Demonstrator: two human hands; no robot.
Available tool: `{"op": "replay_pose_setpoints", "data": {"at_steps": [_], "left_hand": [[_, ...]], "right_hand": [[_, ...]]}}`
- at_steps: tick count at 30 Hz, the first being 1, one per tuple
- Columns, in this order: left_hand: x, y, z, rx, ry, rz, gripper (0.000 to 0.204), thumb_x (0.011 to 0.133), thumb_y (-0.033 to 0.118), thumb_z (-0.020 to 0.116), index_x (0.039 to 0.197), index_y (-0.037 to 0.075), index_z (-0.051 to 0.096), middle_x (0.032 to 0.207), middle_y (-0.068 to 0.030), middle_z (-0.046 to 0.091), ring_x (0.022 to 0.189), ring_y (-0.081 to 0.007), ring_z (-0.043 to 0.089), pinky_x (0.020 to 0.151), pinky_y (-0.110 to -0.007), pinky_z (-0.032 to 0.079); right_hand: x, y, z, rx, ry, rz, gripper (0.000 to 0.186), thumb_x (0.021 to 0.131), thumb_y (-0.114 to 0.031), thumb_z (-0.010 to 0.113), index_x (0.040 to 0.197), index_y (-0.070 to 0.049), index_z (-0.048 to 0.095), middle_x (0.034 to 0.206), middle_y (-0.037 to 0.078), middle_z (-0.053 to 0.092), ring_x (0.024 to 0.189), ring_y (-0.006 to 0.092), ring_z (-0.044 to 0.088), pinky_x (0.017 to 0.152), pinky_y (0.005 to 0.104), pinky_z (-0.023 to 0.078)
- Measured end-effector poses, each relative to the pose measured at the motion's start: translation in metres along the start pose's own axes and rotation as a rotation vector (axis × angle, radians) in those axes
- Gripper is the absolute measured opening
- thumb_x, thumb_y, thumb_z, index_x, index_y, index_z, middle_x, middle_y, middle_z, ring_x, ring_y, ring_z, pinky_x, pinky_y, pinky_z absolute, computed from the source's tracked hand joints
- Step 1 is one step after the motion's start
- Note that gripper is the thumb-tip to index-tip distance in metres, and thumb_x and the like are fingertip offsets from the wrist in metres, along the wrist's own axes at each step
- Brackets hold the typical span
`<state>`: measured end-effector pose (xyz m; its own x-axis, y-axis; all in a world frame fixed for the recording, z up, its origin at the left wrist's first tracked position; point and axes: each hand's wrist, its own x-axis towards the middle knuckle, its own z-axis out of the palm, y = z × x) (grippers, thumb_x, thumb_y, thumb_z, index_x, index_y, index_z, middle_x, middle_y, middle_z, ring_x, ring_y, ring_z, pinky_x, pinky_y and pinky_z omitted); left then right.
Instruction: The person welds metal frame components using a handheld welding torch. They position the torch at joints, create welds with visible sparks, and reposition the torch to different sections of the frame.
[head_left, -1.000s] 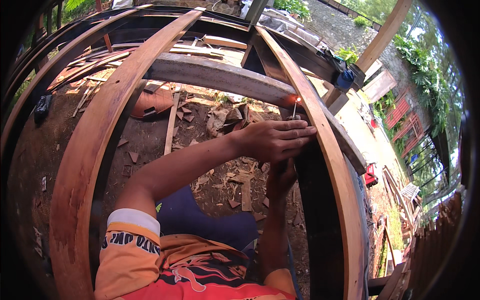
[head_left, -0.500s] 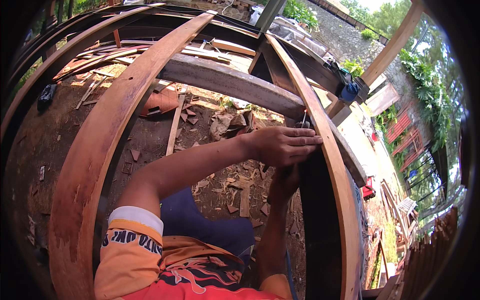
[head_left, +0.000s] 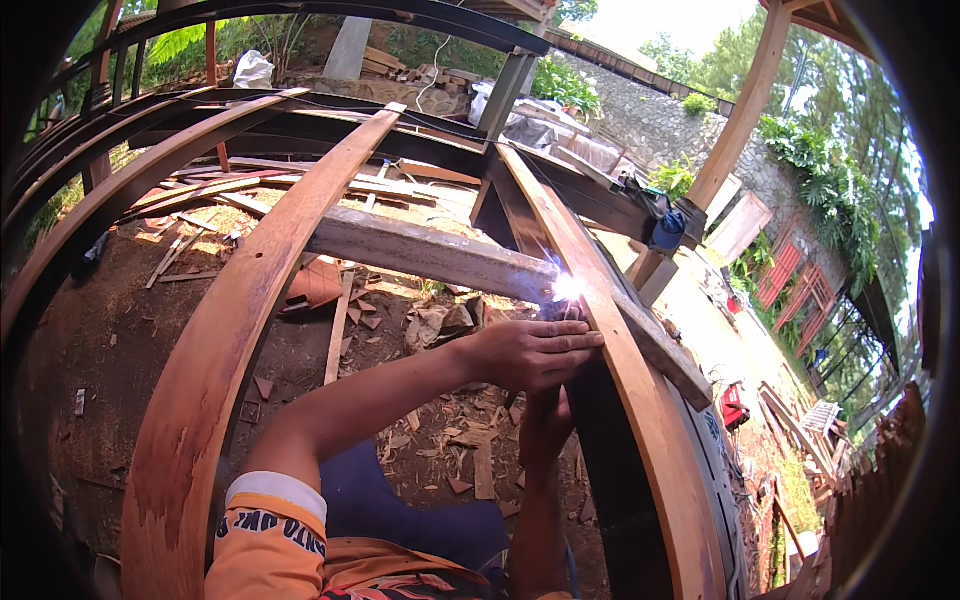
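Note:
A bright blue-white welding arc [head_left: 568, 288] burns where a weathered crosspiece [head_left: 430, 255] meets a long beam [head_left: 640, 395] with a wooden top and dark side. Just below the glare, my left hand [head_left: 530, 352] reaches across with its fingers stretched out together, their tips against the beam's edge. My right hand [head_left: 545, 425] is lower, beside the beam's dark side, its fingers closed round what seems a welding electrode holder, mostly hidden behind my left hand. The electrode is lost in the glare. A thin blue cable [head_left: 572, 570] shows beside my right forearm.
Another wooden-topped beam [head_left: 210, 400] curves past on my left. Wood scraps [head_left: 483, 470] and broken tiles [head_left: 315, 280] litter the dirt below. A post [head_left: 735, 120] with a blue item [head_left: 668, 230] tied on, and a red box-shaped machine [head_left: 735, 405], stand at the right.
A small glow at the rod's tip has flared into a bright arc with sparks. The view has shifted, showing more of the background; both hands keep about the same place at the beam.

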<state>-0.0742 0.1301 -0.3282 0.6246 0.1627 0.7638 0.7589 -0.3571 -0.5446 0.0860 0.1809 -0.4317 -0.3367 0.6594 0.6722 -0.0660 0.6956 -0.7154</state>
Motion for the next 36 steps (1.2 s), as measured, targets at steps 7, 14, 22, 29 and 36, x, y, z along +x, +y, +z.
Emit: {"op": "replay_pose_setpoints", "data": {"at_steps": [7, 14, 22, 29, 36], "left_hand": [[0.002, 0.001, -0.011, 0.041, -0.146, 0.074, 0.029, 0.093, 0.01, 0.065, 0.118, -0.003, 0.071, 0.143, -0.016, 0.065, 0.136, -0.0246, 0.061, 0.12, -0.041, 0.047], [0.0, -0.005, -0.025, -0.087, -0.164, -0.004, 0.028, 0.094, 0.012, 0.063, 0.116, -0.001, 0.074, 0.141, -0.0148, 0.065, 0.14, -0.0253, 0.058, 0.122, -0.043, 0.045], [-0.015, 0.011, -0.008, -0.133, -0.142, -0.042, 0.051, 0.088, 0.018, 0.069, 0.135, -0.002, 0.064, 0.153, -0.0153, 0.057, 0.139, -0.026, 0.058, 0.12, -0.04, 0.047], [-0.011, 0.012, 0.001, -0.104, -0.02, -0.026, 0.048, 0.092, 0.018, 0.069, 0.136, 0.0, 0.063, 0.155, -0.0128, 0.056, 0.14, -0.0239, 0.058, 0.119, -0.039, 0.048], [-0.009, 0.012, 0.01, -0.041, 0.115, 0.01, 0.016, 0.088, 0.013, 0.067, 0.097, 0.004, 0.076, 0.129, -0.0082, 0.069, 0.142, -0.0243, 0.056, 0.125, -0.041, 0.043]], "right_hand": [[0.001, 0.005, 0.003, -0.213, 0.062, -0.253, 0.036, 0.108, -0.026, 0.06, 0.124, 0.006, 0.064, 0.106, 0.018, 0.068, 0.097, 0.0259, 0.066, 0.085, 0.0429, 0.052], [0.004, 0.002, 0.016, 0.076, -0.045, -0.102, 0.041, 0.106, -0.023, 0.064, 0.135, 0.006, 0.06, 0.115, 0.018, 0.066, 0.103, 0.0295, 0.065, 0.09, 0.0432, 0.052], [-0.015, -0.013, -0.008, -0.076, -0.106, 0.025, 0.053, 0.107, -0.037, 0.062, 0.143, 0.002, 0.057, 0.122, 0.023, 0.07, 0.114, 0.0295, 0.07, 0.093, 0.0411, 0.054], [-0.005, 0.014, -0.012, -0.315, 0.001, -0.164, 0.053, 0.107, -0.045, 0.06, 0.133, 0.001, 0.063, 0.104, 0.022, 0.073, 0.091, 0.0294, 0.07, 0.079, 0.0423, 0.054], [-0.007, -0.001, -0.01, -0.26, -0.016, -0.044, 0.055, 0.106, -0.052, 0.058, 0.12, 0.002, 0.065, 0.076, 0.012, 0.064, 0.068, 0.0189, 0.06, 0.063, 0.0375, 0.049]]}}
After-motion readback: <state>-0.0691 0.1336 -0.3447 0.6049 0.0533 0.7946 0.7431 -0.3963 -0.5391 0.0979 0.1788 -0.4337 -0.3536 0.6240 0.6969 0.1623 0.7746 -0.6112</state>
